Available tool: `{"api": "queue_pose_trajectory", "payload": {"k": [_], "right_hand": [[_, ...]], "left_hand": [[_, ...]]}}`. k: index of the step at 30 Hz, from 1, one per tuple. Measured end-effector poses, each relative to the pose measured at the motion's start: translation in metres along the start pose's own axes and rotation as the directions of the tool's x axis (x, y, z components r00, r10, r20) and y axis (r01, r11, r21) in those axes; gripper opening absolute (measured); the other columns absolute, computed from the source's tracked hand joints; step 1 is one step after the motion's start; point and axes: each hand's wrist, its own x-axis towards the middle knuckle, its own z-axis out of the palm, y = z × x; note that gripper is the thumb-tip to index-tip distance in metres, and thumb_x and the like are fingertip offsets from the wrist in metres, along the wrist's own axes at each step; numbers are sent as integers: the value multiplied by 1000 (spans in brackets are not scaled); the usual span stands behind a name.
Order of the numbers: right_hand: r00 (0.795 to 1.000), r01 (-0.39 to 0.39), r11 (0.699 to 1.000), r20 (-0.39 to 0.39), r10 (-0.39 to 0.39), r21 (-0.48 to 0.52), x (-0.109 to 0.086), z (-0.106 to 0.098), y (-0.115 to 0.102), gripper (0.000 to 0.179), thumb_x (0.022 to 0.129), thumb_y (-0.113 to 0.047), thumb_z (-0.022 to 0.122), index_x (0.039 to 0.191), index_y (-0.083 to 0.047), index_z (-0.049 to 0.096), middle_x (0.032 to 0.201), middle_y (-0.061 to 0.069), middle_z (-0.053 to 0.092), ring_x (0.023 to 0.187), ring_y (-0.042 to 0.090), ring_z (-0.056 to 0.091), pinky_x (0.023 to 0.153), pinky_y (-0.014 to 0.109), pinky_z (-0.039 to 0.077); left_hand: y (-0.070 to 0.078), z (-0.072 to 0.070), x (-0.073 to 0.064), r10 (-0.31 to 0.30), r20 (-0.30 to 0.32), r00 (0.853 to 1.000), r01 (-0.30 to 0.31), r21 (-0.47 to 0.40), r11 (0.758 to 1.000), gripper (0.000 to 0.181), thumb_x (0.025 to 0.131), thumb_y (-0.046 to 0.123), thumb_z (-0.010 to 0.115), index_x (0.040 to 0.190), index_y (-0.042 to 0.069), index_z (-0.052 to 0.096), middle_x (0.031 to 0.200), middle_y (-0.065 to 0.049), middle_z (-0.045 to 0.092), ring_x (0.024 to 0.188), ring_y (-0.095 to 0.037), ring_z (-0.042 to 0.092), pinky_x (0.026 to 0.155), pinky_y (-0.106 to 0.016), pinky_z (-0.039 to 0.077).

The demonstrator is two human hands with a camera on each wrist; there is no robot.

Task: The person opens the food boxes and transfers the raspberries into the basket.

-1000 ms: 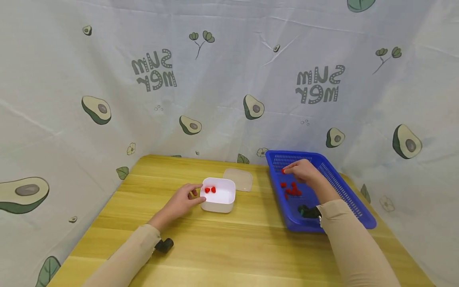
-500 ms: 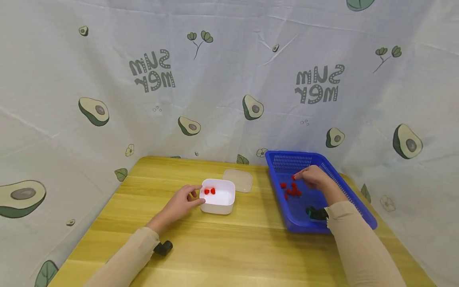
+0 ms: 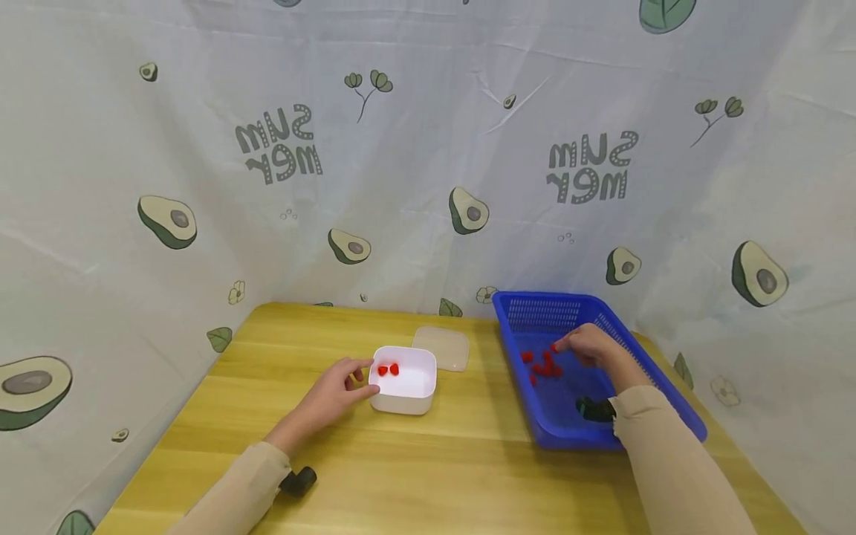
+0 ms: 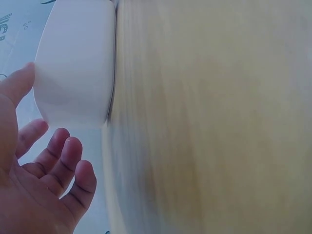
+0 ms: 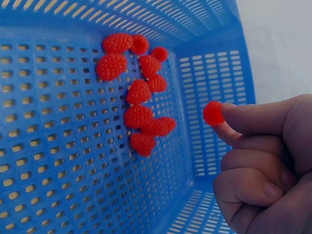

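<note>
My right hand (image 3: 590, 346) is over the blue basket (image 3: 545, 438), pinching a red raspberry (image 5: 213, 113) between thumb and forefinger, the other fingers curled into the palm. In the right wrist view, several more raspberries (image 5: 139, 117) lie on the basket's slotted floor. My left hand (image 3: 337, 390) is at the left side of a small white box (image 3: 401, 405), thumb and forefinger spread and touching its rim. The left wrist view shows the remaining fingers loosely bent, apart from the box. Two raspberries (image 3: 394, 369) sit inside the box, near its left wall.
A translucent lid (image 3: 444, 345) lies flat behind the white box. The wooden table (image 3: 435, 475) bears everything, and a printed curtain (image 3: 414, 163) hangs along its back and sides. A black wrist device (image 3: 297, 481) sits at my left sleeve.
My right hand has moved a little right and toward me inside the basket, with the raspberry still pinched. My left hand stays at the box. The head view has tilted slightly upward.
</note>
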Motion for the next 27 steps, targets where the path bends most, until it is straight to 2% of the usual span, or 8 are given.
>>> {"api": "queue_pose_trajectory", "payload": {"k": [2,6,11,21,22,24,26,27], "right_hand": [[1000,-3,1000,0,3,-3,-1,0,2,33,93,-7,64,117,16,66,49,-5,33,45,9,28,47,27,28],[999,-38,999,-10,38,-17,0,1,7,30,91,-8,65,113,13,69,49,-5,33,45,9,28,46,26,28],[998,-56,998,-5,56,-34,1,0,13,35,92,-8,64,119,14,66,49,-6,33,44,8,28,44,25,29],[998,-68,997,-17,68,-42,-3,1,10,32,92,-8,63,115,14,67,49,-5,34,44,8,28,45,26,29],[998,-68,997,-17,67,-44,-3,1,9,27,92,-9,63,109,12,69,49,-5,34,44,8,28,45,26,29],[998,-67,996,-18,66,-53,-3,1,7,16,93,-10,64,86,4,69,49,-5,33,44,9,28,45,26,29],[998,-65,996,-17,64,-62,-4,1,5,24,93,-13,65,71,-6,58,48,-6,32,44,9,27,45,26,28],[998,-57,997,-18,56,-59,-4,1,4,26,93,-13,65,70,-8,56,48,-6,32,45,9,27,45,26,28]], "left_hand": [[0,1,-1,-2,0,1000,2,1,1000,55,88,37,78,137,17,62,99,3,56,84,-15,50,70,-26,44],[1,1,-2,-3,-1,1000,3,-1,1000,55,88,39,78,137,17,63,100,2,57,82,-15,50,68,-27,44],[1,2,-3,-5,-4,1000,5,0,1000,55,88,39,77,136,18,63,100,2,57,82,-15,50,68,-27,44],[0,2,-2,-5,-16,1000,5,11,1000,51,89,33,77,136,17,64,98,4,56,83,-14,50,68,-27,44],[1,2,-2,-5,-17,1000,5,12,1000,51,89,33,78,136,17,64,98,4,56,83,-14,50,68,-27,44],[0,2,-2,-4,-17,1000,4,12,1000,51,89,33,78,136,17,64,98,4,56,83,-14,50,68,-27,44],[-1,2,-1,-1,-17,1000,1,12,1000,52,89,34,78,136,17,64,98,4,56,83,-14,50,68,-27,44],[-1,3,-1,1,-16,1000,-1,11,1000,52,89,34,77,136,17,63,98,4,56,83,-14,50,68,-27,44]]}}
